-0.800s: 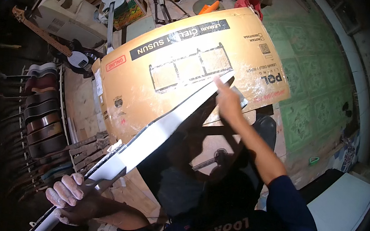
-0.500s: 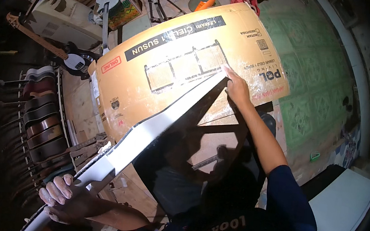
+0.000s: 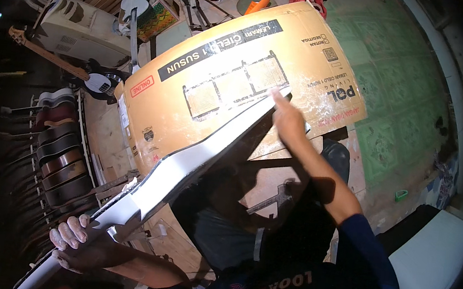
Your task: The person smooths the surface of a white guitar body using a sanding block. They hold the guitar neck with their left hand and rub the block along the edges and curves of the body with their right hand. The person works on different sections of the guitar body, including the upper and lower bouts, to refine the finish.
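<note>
head view: the right hand [image 3: 290, 122] had just drawn slightly back from the far end of the white-sided guitar [image 3: 181, 164], apparently mid-stroke. the left hand [image 3: 77, 244] was curled around its neck; the blurred right touched the edge, its grip impossible to tell. the guitar stretched between both hands, cardboard [image 3: 308, 62] beyond.
</note>
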Demonstrator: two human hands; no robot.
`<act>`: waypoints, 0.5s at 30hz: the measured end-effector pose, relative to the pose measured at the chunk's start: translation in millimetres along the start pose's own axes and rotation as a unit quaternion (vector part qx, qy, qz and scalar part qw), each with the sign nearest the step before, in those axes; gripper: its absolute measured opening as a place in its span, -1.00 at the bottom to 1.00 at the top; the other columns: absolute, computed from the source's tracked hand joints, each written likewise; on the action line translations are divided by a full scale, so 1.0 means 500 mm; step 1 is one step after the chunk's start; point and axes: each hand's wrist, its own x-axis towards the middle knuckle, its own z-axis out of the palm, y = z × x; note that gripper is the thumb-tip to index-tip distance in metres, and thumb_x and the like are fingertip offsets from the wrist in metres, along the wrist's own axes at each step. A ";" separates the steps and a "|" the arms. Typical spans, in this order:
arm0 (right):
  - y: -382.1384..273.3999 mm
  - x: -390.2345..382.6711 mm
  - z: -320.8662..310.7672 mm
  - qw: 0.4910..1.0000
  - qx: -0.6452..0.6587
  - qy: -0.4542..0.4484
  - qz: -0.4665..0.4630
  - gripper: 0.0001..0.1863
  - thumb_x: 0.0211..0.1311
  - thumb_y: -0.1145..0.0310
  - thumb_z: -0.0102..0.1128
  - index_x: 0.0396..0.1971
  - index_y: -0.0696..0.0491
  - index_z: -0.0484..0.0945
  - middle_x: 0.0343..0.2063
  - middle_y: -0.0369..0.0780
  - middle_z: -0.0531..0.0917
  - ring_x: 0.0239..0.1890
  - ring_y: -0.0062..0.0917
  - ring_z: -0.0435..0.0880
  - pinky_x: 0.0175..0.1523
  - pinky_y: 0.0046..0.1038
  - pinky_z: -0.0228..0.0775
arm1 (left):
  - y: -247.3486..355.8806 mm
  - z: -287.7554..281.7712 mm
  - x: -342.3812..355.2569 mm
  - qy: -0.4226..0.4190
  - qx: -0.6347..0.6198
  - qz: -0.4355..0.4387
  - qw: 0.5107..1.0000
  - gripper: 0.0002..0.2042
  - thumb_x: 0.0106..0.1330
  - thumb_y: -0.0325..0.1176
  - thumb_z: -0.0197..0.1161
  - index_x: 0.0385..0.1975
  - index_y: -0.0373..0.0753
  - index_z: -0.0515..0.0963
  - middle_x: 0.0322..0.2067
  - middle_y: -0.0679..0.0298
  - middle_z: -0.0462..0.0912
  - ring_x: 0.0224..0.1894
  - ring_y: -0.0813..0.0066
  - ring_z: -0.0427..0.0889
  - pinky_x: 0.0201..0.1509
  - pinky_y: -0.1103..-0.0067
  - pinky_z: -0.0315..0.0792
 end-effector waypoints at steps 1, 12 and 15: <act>-0.077 -0.041 0.003 0.999 0.029 -0.038 -0.026 -0.40 0.16 0.59 -0.08 0.26 0.03 0.41 0.23 -0.07 0.49 0.14 -0.22 0.58 0.24 -0.34 0.43 | 0.003 -0.002 -0.007 0.005 0.005 0.001 1.000 -0.74 0.38 -0.07 0.14 -0.41 -0.07 0.30 -0.58 0.43 0.30 -0.50 0.55 0.33 -0.18 0.47 0.36; -0.274 -0.138 -0.005 0.982 0.039 -0.088 -0.160 -0.35 0.15 0.64 -0.04 0.32 0.02 0.33 0.27 -0.14 0.46 -0.09 -0.25 0.71 -0.02 -0.32 0.62 | 0.029 -0.017 -0.033 -0.034 -0.044 -0.025 0.998 -0.76 0.40 -0.13 0.09 -0.43 -0.08 0.31 -0.53 0.37 0.37 -0.42 0.47 0.41 -0.09 0.40 0.36; -0.289 -0.155 -0.008 0.973 0.078 -0.123 -0.177 -0.36 0.15 0.67 -0.06 0.29 0.03 0.37 0.28 -0.12 0.44 0.07 -0.24 0.64 0.13 -0.34 0.54 | 0.021 -0.029 -0.031 -0.050 -0.060 -0.027 0.997 -0.76 0.41 -0.12 0.09 -0.43 -0.08 0.30 -0.53 0.37 0.36 -0.43 0.46 0.38 -0.10 0.40 0.34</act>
